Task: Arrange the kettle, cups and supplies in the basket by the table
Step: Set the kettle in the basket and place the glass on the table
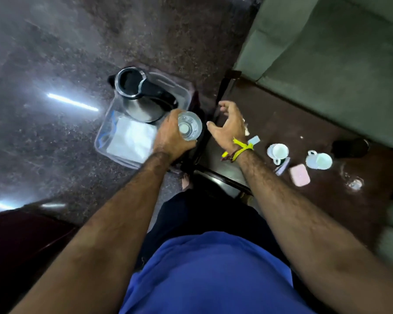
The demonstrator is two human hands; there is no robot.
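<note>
Glass in our left hand, fingers curled round its side, hangs upright over the near right corner of the clear basket on the floor, so the coming move is straight down into the gap beside the one kettle and the white folded cloth. Our right hand hovers spread and empty over the worktop, nearer the two white cups, one pink packet and a few small sachets we cannot count surely.

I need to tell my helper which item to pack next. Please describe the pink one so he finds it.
On the dark table, look right of the two white cups. The pink packet lies flat nearest the person, the only pink, rounded rectangle there.
</note>
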